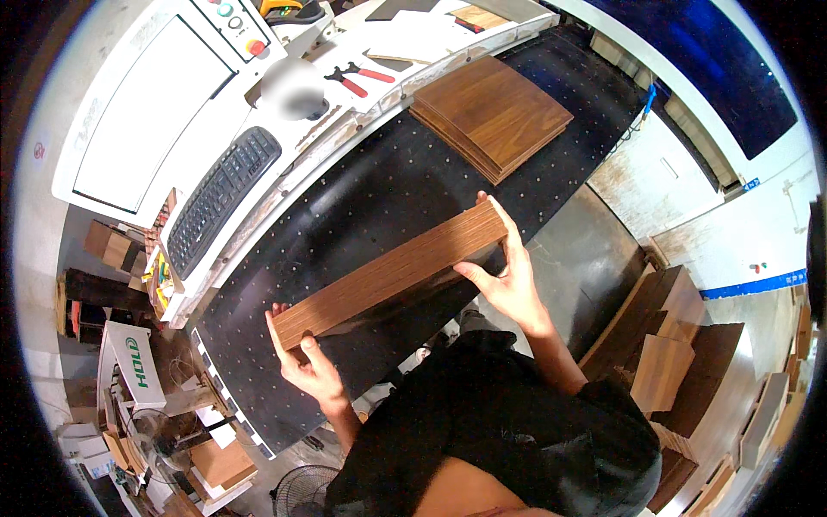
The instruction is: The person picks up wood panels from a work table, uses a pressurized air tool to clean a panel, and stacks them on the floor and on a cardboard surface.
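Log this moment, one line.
left hand: grips brown wood-grain piece, left end | right hand: grips right end | piece: over black table | brown panels: stacked on table

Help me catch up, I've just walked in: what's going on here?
A person holds a long brown wood-grain piece over a black tabletop, left hand at one end, right hand at the other. It may be several boards together. A stack of brown panels lies farther along the tabletop; a keyboard sits off to the left.

Black dotted table (370, 181); brown wood panels (495, 112) stacked atop.
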{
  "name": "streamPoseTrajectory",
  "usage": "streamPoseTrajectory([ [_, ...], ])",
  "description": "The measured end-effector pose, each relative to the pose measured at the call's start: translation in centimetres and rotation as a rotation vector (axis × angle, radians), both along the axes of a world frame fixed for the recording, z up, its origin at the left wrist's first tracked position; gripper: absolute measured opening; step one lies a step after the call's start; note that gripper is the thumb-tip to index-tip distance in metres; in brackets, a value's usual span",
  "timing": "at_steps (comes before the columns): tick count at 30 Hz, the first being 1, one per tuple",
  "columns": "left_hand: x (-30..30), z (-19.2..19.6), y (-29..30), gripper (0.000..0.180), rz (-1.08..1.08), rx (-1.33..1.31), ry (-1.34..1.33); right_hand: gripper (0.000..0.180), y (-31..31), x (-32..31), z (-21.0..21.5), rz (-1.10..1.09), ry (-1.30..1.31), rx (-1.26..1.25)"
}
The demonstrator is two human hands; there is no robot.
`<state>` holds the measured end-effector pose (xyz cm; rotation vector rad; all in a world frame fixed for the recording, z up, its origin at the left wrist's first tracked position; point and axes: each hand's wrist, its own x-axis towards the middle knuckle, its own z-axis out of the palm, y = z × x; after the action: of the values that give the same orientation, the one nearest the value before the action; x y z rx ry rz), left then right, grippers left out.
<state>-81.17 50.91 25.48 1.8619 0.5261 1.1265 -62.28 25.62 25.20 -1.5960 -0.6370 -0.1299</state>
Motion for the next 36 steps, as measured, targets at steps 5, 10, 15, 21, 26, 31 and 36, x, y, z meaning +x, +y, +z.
streamPoseTrajectory([
  [5, -0.8, -0.6, 0.9, 0.072, -0.003, 0.032, 0.098, 0.103, 0.1, 0.0, 0.0, -0.05, 0.002, -0.045],
  [10, -0.6, -1.1, 0.6, 0.067, 0.023, 0.06, 0.023, 0.105, 0.2, 0.0, 0.1, -0.044, 0.006, -0.076],
  [15, -0.5, -1.3, -0.3, 0.066, 0.044, 0.029, -0.086, 0.104, -0.3, 0.1, -0.5, -0.08, 0.005, -0.081],
  [21, -0.7, -2.7, 0.2, 0.076, -0.031, 0.056, -0.087, 0.099, -1.5, 0.7, -2.8, -0.007, 0.096, -0.113],
  [26, -3.2, -10.4, 2.5, 0.074, -0.013, -0.025, 0.079, 0.093, -2.3, 1.6, -6.5, 0.033, 0.189, -0.29],
  [31, -2.4, -13.1, 1.6, 0.08, -0.006, 0.105, 0.22, 0.086, -3.5, 2.3, -9.8, 0.061, 0.268, -0.394],
  [36, -3.4, -15.7, 1.5, 0.073, 0.027, 0.165, 0.414, 0.068, -4.4, 3.8, -16.2, 0.019, 0.074, -0.313],
])
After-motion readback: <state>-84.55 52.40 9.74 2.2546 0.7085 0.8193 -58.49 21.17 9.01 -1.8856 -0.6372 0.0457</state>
